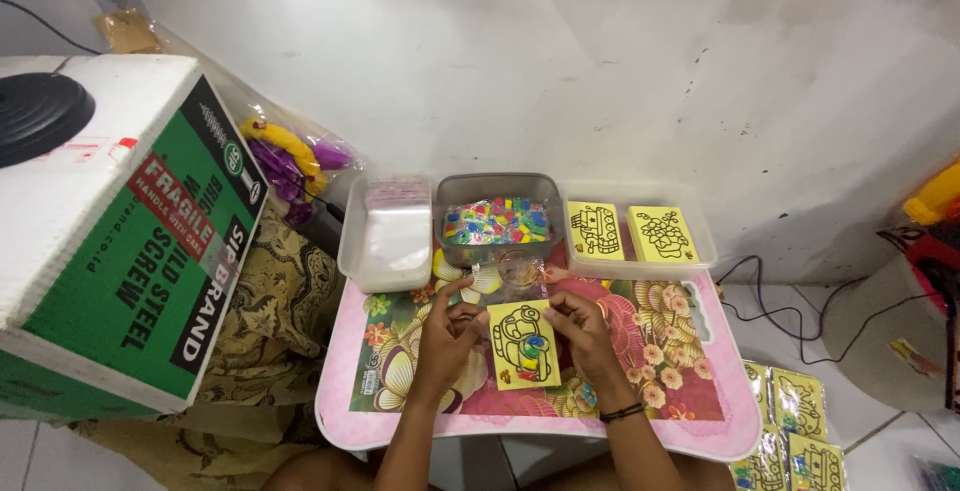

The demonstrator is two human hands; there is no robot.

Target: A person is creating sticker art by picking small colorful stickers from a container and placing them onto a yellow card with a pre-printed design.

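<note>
Both hands pinch a yellow card point(523, 345) over a floral desk point(680, 351): the left hand point(447, 336) grips its left edge, the right hand point(583, 329) its upper right corner, fingers curled closed on it. The card's long axis runs away from the person, tilted slightly left at the top, its outlined picture facing up. Beyond the hands, three trays point(640, 251) line the desk's far edge; bare desk lies right of the right hand.

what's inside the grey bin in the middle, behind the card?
The grey bin holds a heap of small multicoloured pieces, apparently bagged in clear plastic. Whatever lies beneath the heap, and the bin floor, is covered. Both hands hold the yellow card in front.
</note>
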